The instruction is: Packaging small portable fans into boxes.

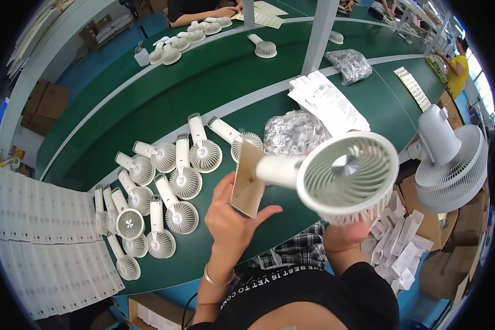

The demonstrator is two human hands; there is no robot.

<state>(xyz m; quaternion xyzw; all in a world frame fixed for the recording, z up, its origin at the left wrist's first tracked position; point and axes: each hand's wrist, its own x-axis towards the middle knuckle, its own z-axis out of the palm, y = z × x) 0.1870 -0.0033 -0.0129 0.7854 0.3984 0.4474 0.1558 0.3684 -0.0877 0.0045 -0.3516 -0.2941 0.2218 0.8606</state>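
- The left hand [228,212] holds a small folded cardboard piece [248,176], brown on the inner face, between the fingers and the palm; its thumb sticks out to the right.
- The right hand [344,235] supports a white handheld fan [323,170] from below by its round head; the handle points toward the left hand, its end at the cardboard piece. Whether the two touch, I cannot tell.
- Left of the left hand, more white fans [185,183] lie grouped on the green counter [382,104].
- Farther left of that hand are rows of pale packs [44,203].
- Beyond both hands sit a clear bag of small parts [291,133] and white printed sheets [330,102].
- Right of the right hand are folded white papers [396,236] and, farther out, a larger white fan [451,159].
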